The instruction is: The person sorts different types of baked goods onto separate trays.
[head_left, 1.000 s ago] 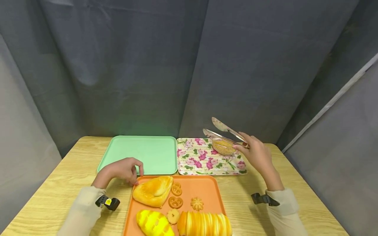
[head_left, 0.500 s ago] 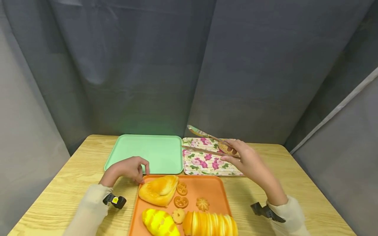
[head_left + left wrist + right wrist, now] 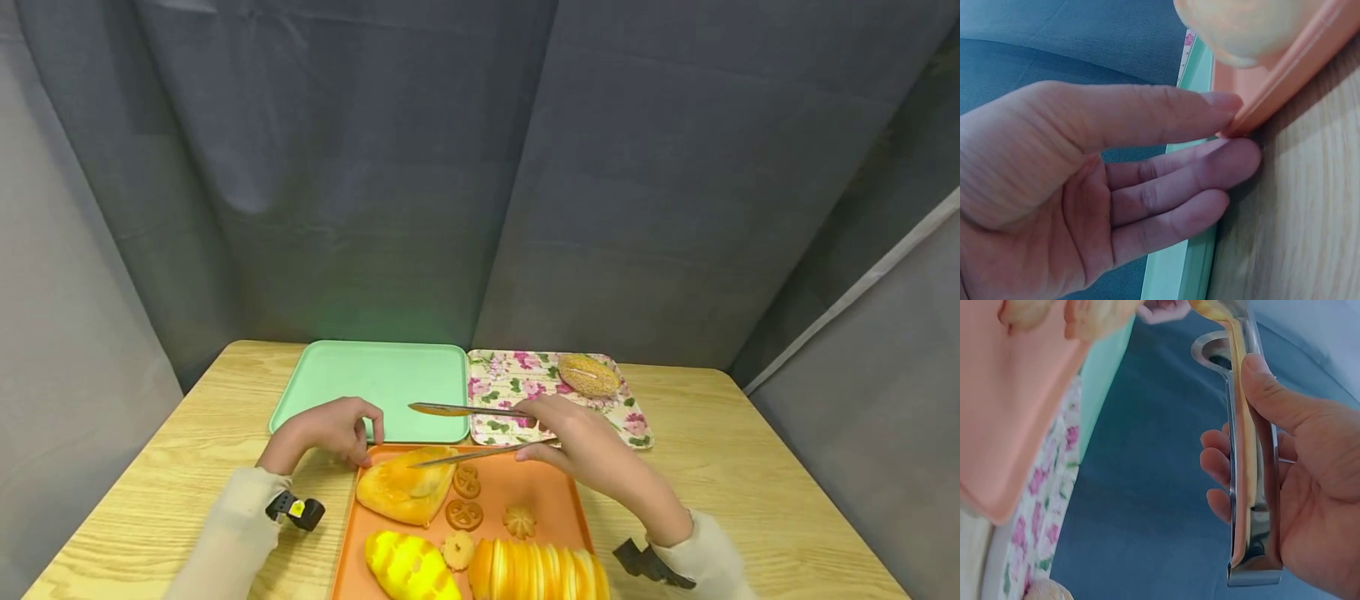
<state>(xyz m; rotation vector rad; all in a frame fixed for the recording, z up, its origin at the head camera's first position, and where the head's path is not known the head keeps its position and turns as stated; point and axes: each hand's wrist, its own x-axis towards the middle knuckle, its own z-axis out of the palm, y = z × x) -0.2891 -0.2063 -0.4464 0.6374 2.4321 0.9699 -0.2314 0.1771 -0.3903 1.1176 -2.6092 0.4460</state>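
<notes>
Steel tongs [image 3: 465, 433] seemingly straddle the orange tray's [image 3: 551, 492] bun [image 3: 401, 497].

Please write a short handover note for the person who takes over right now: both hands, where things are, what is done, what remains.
Right hand holds the metal tongs, arms apart, tips over the large golden bread on the orange tray.
Left hand touches that tray's far left corner with its fingertips.
Done: one seeded oval bun lies on the floral tray.
Left: golden bread, pretzel cookies, flower cookies, yellow bun and sliced loaf remain on the orange tray. The green tray holds nothing.
</notes>
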